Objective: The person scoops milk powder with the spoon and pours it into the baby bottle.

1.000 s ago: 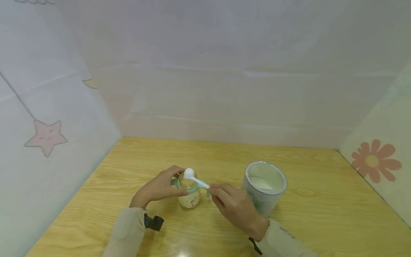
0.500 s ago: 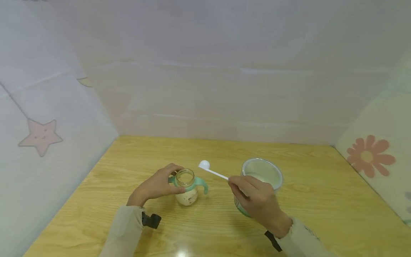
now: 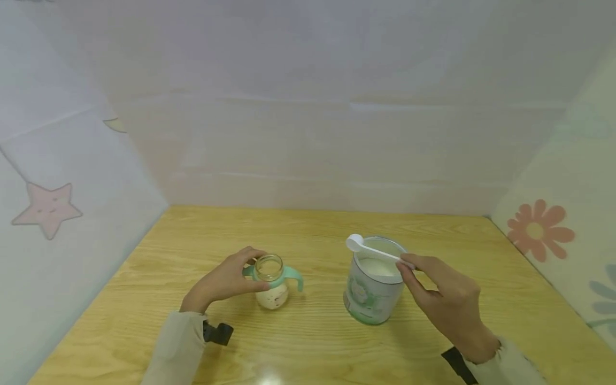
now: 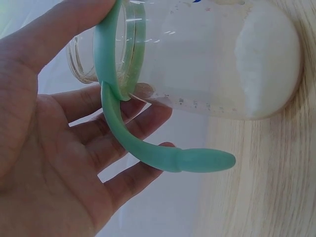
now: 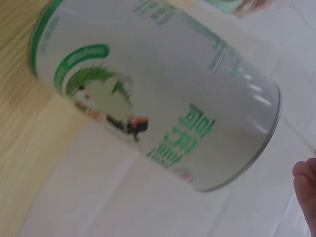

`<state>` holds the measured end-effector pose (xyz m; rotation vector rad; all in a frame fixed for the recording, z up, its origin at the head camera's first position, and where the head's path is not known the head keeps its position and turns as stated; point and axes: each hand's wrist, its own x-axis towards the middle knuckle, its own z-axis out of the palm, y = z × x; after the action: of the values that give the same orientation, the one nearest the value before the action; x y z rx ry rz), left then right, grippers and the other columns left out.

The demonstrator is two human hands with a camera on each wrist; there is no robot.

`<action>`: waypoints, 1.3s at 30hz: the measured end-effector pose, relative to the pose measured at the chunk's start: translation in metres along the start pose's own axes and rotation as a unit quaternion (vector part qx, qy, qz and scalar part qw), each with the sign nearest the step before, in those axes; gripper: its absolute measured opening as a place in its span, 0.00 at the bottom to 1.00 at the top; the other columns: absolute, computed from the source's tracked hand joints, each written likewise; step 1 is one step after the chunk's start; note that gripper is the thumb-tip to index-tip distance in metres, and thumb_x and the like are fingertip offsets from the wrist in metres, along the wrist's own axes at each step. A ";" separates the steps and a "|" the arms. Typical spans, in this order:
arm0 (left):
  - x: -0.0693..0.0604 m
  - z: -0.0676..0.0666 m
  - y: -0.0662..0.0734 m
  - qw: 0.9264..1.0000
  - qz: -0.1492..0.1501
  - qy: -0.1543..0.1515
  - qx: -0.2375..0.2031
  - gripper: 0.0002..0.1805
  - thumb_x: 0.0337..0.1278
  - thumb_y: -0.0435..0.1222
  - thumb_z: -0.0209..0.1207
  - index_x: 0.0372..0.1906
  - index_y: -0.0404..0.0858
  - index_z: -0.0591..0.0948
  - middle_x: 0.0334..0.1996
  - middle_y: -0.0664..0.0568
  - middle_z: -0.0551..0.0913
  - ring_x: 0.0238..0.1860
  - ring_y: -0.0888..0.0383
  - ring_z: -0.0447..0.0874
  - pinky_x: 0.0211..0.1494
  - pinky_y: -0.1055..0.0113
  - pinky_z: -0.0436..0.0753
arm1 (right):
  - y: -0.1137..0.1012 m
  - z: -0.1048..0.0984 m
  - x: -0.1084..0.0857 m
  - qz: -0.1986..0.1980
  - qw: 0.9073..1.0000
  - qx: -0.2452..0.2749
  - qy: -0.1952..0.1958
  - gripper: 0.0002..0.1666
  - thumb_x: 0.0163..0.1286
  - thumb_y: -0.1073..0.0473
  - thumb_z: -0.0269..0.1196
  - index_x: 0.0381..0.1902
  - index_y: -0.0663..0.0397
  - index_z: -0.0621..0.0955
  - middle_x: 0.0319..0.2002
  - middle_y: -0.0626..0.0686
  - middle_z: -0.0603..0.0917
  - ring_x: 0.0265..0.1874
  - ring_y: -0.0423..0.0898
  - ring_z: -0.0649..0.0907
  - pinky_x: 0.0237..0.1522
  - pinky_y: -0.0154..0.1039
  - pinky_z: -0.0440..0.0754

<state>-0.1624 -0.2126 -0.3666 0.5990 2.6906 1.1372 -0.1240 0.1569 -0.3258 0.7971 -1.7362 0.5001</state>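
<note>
My left hand point(image 3: 226, 280) holds a clear baby bottle point(image 3: 272, 297) by its neck, thumb on the near side and fingers behind. The bottle stands upright and lidless on the table, with a green two-handled collar point(image 4: 106, 54) round its neck. White powder point(image 4: 271, 59) lies at its bottom in the left wrist view. My right hand point(image 3: 447, 297) pinches the handle end of a white measuring scoop point(image 3: 355, 243). The scoop hangs across the top of an uncovered milk powder tin point(image 3: 370, 299). Pale powder point(image 3: 377, 266) shows inside the tin.
The wooden table point(image 3: 298, 347) runs back to a pale fabric wall point(image 3: 308, 149). Side walls stand at left and right, with a pink star point(image 3: 47, 209) and a red flower point(image 3: 535, 230) printed on them.
My right hand has carried the scoop rightward, away from the bottle's mouth to above the tin. The left hand has kept its hold on the bottle.
</note>
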 end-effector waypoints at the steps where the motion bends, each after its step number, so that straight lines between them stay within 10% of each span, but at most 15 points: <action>1: 0.000 -0.001 -0.001 1.000 -0.001 0.000 0.000 0.36 0.51 0.49 0.67 0.63 0.39 0.71 0.56 0.48 0.74 0.58 0.45 0.70 0.55 0.48 0.76 | 0.002 -0.002 -0.001 0.006 1.000 -0.001 -0.002 0.27 0.72 0.47 0.56 0.26 0.65 0.85 0.22 0.55 0.86 0.17 0.48 0.83 0.28 0.22 0.80; 13: -0.008 -0.005 -0.007 1.000 -0.017 0.004 0.004 0.37 0.51 0.50 0.67 0.64 0.38 0.70 0.58 0.46 0.73 0.59 0.44 0.70 0.55 0.48 0.76 | 0.023 -0.008 -0.002 0.089 0.992 0.007 -0.091 0.31 0.70 0.38 0.52 0.34 0.63 0.83 0.27 0.54 0.87 0.21 0.48 0.85 0.21 0.25 0.79; 17: -0.009 -0.005 -0.006 1.000 -0.012 0.003 0.000 0.37 0.51 0.50 0.67 0.64 0.37 0.70 0.56 0.46 0.73 0.58 0.44 0.70 0.55 0.48 0.77 | 0.030 -0.002 -0.003 0.104 0.985 0.039 -0.130 0.11 0.61 0.61 0.68 0.37 0.64 0.84 0.29 0.55 0.87 0.23 0.44 0.86 0.23 0.23 0.79; 21: -0.009 -0.005 -0.005 1.000 -0.008 -0.001 -0.003 0.36 0.52 0.49 0.67 0.64 0.37 0.70 0.57 0.45 0.73 0.59 0.44 0.70 0.54 0.48 0.76 | 0.037 0.005 -0.004 0.134 0.975 0.057 -0.168 0.20 0.43 0.78 0.71 0.38 0.65 0.84 0.30 0.55 0.88 0.25 0.39 0.85 0.29 0.21 0.79; 39: -0.006 -0.015 -0.003 1.000 -0.024 -0.016 -0.004 0.42 0.56 0.52 0.63 0.71 0.40 0.61 0.64 0.44 0.68 0.62 0.43 0.68 0.59 0.44 0.72 | 0.059 0.020 -0.001 0.173 0.946 0.035 -0.272 0.17 0.56 0.70 0.69 0.45 0.63 0.80 0.29 0.51 0.81 0.28 0.46 0.80 0.28 0.39 0.81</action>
<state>-0.1622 -0.2272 -0.3585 0.5434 2.6580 1.1167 -0.1801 0.1836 -0.3292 0.7227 -2.4078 0.6171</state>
